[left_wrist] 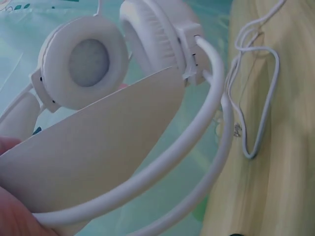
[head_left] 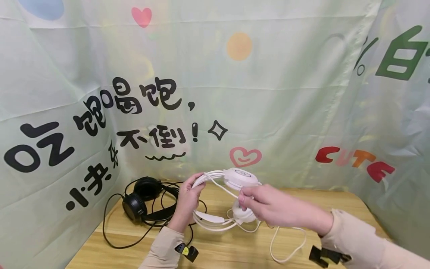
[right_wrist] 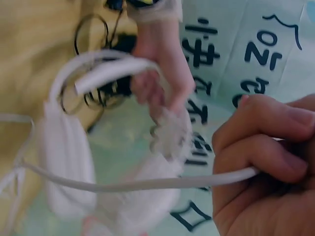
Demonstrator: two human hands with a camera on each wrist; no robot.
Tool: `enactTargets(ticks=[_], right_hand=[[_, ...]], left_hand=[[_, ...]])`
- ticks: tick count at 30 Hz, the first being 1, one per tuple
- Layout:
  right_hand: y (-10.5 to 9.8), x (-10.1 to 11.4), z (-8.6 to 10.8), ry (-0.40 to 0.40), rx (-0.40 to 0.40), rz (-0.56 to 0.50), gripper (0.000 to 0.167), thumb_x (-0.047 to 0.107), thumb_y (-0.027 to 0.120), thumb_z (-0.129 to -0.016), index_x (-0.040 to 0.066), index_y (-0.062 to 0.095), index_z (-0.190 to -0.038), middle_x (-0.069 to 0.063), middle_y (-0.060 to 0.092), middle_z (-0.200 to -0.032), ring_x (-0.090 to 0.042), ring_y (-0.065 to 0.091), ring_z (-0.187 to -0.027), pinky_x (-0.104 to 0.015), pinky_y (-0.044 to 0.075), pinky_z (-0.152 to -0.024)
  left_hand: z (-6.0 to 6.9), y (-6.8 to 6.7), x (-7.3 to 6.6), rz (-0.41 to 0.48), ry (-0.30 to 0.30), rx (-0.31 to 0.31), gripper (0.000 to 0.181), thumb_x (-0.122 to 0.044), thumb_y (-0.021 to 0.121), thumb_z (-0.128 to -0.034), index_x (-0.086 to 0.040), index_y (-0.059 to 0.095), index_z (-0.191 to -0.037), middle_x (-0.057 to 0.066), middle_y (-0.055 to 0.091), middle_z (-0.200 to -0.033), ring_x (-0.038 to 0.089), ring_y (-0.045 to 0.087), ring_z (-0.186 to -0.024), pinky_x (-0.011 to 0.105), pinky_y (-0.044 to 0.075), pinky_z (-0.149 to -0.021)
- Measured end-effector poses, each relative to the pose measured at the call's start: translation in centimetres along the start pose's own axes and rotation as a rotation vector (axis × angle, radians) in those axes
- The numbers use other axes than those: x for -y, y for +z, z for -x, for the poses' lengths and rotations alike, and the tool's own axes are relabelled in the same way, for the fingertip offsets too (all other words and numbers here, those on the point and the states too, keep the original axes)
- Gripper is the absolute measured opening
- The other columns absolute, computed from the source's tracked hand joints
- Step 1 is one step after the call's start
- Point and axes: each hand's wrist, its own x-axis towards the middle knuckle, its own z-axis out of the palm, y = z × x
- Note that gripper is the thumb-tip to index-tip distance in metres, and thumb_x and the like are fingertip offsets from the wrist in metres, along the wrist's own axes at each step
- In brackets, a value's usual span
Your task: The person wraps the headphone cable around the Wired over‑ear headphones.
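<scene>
White over-ear headphones [head_left: 240, 178] are held up above the table, ear cups toward the right. My left hand [head_left: 189, 200] grips their headband, and the left wrist view shows its fingers beside the flat white head strap [left_wrist: 98, 147] and the two thin tubes of the band. A white cable [right_wrist: 147, 186] runs across in front of the cups in the right wrist view. Curled fingers of my right hand [head_left: 273, 205] pinch that cable near the ear cups. Part of the lower ear cup [head_left: 242, 213] is hidden behind the right hand in the head view.
Black headphones [head_left: 135, 206] with a tangled black cable lie on the wooden table [head_left: 235, 248] at the left. A loop of white cable [head_left: 289, 257] rests on the tabletop at the right. Printed pale green cloth [head_left: 285, 112] hangs behind and along both sides.
</scene>
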Motion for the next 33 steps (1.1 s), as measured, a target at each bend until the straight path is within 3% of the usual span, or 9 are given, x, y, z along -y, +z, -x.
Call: enactTargets(ticks=[4, 9, 16, 20, 33], right_hand=[[2.3, -0.1, 0.7, 0.065, 0.007, -0.134, 0.029, 0.028, 0.047, -0.115, 0.016, 0.061, -0.093, 0.014, 0.041, -0.060, 0.001, 0.041, -0.050, -0.021, 0.037, -0.046], [3.8, -0.3, 1.2, 0.089, 0.049, -0.243, 0.030, 0.029, 0.046, -0.116, 0.014, 0.057, -0.092, 0.011, 0.040, -0.059, 0.001, 0.039, -0.049, -0.020, 0.035, -0.044], [5.2, -1.1, 1.6, 0.082, 0.051, -0.270, 0.028, 0.028, 0.047, -0.115, 0.014, 0.058, -0.094, 0.013, 0.041, -0.057, 0.002, 0.040, -0.047, -0.019, 0.035, -0.044], [5.7, -1.6, 1.6, 0.090, 0.048, -0.261, 0.028, 0.028, 0.047, -0.115, 0.015, 0.058, -0.093, 0.013, 0.040, -0.057, 0.002, 0.039, -0.047, -0.019, 0.034, -0.045], [6.8, -2.8, 1.6, 0.126, 0.074, -0.366, 0.031, 0.029, 0.047, -0.116, 0.012, 0.059, -0.094, 0.011, 0.040, -0.055, 0.003, 0.036, -0.044, -0.018, 0.031, -0.043]], left_hand=[[0.1, 0.0, -0.2, 0.037, 0.002, 0.002, 0.039, -0.006, 0.061, -0.1035, -0.009, 0.067, -0.142, -0.012, 0.040, -0.063, 0.003, 0.027, -0.044, 0.017, 0.023, -0.038], [0.0, 0.0, -0.5, 0.108, -0.019, -0.021, 0.035, -0.006, 0.059, -0.1043, -0.009, 0.067, -0.138, -0.011, 0.041, -0.064, 0.003, 0.026, -0.044, 0.017, 0.023, -0.038], [-0.4, -0.1, -0.7, 0.180, -0.013, -0.035, 0.013, -0.006, 0.056, -0.1046, -0.007, 0.063, -0.116, -0.008, 0.041, -0.065, 0.004, 0.027, -0.046, 0.019, 0.023, -0.037], [-0.4, 0.0, -0.7, 0.204, -0.008, -0.037, 0.011, -0.005, 0.056, -0.1039, -0.009, 0.065, -0.109, -0.009, 0.039, -0.063, 0.004, 0.027, -0.045, 0.018, 0.022, -0.037], [-0.6, -0.1, -0.8, 0.225, -0.026, -0.052, 0.010, -0.010, 0.056, -0.1066, -0.006, 0.065, -0.108, -0.010, 0.037, -0.062, 0.003, 0.027, -0.046, 0.017, 0.026, -0.038]])
